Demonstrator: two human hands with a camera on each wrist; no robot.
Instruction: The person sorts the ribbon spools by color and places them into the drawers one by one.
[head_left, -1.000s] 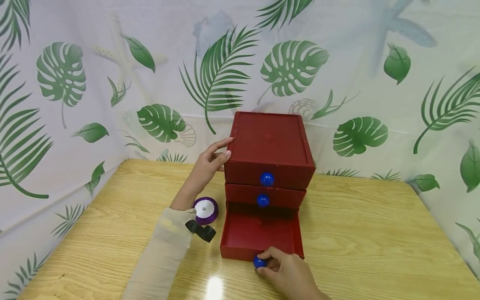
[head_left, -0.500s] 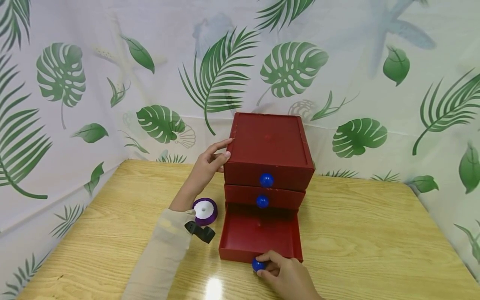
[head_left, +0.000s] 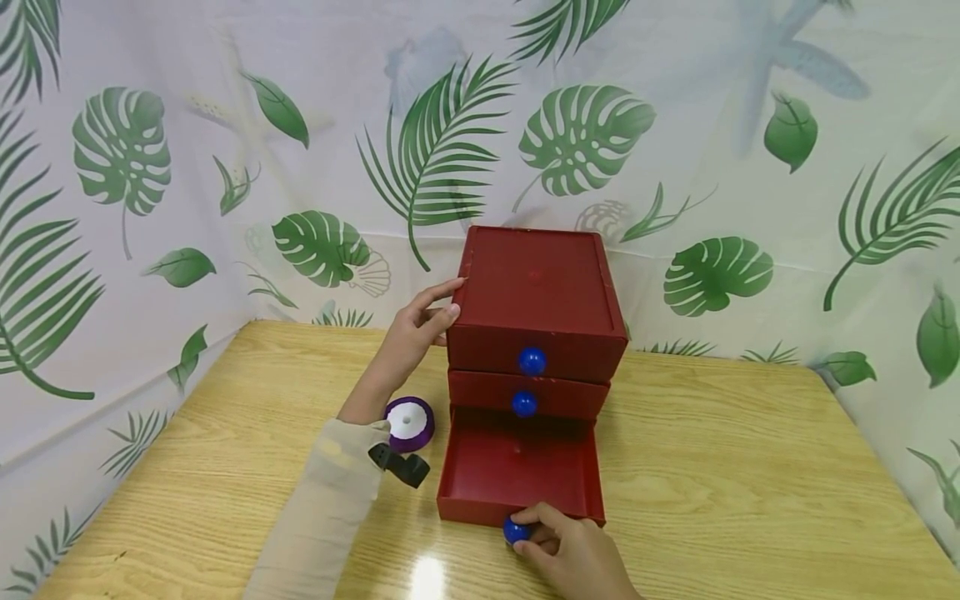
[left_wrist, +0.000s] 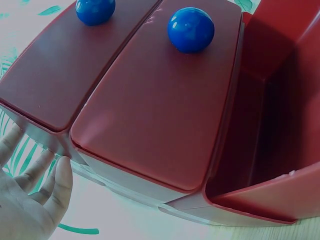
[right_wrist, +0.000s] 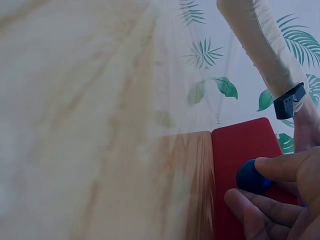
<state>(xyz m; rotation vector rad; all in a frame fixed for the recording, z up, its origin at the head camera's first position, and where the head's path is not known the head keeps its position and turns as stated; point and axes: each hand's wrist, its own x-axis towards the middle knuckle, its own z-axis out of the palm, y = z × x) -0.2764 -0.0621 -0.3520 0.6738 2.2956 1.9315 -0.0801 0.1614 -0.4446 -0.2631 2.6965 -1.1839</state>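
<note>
A red three-drawer cabinet (head_left: 536, 283) stands mid-table with round blue knobs on its drawers. Its bottom drawer (head_left: 472, 510) is pulled out, and the red inside shows nothing in it. My right hand (head_left: 581, 550) pinches the bottom drawer's blue knob (right_wrist: 250, 176) between thumb and fingers. At the cabinet's upper left side rests my left hand (head_left: 408, 337), fingers extended along the edge. In the left wrist view the upper two drawers sit closed, the middle knob (left_wrist: 190, 30) showing, and the left hand's fingers (left_wrist: 61, 180) lie beside the casing.
A spool of purple ribbon (head_left: 408, 423) lies left of the cabinet, close by the left forearm. A black strap (head_left: 400, 465) is on the left wrist. Behind the wooden table (head_left: 720, 467) hangs a leaf-printed cloth (head_left: 480, 125).
My right hand and the bottom drawer have edged slightly toward me, most of it in the first half second. The left hand keeps its place on the cabinet.
</note>
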